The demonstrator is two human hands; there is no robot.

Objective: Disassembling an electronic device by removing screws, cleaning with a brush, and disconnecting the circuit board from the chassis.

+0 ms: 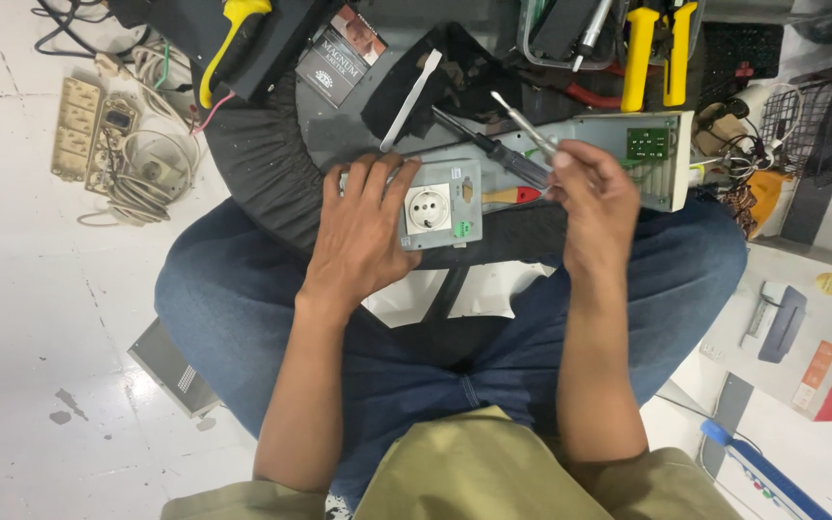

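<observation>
My left hand (363, 226) lies flat on a grey device panel (447, 207) that carries a white round socket (429, 208) and a small green part. My right hand (594, 197) pinches a thin metal tool (522, 120) that points up and to the left over the panel. A black-handled screwdriver (493, 149) lies across the panel beneath that tool. The panel's right end holds a green circuit board (647, 143). Everything rests on a dark round surface (262, 164) over my knees in blue jeans.
Yellow-handled pliers (657, 48) and a clear tray of tools lie at the top. Old beige sockets and coiled cable (122, 154) sit on the white floor at left. A printer box (801, 337) stands at right, a wire basket (820, 116) above it.
</observation>
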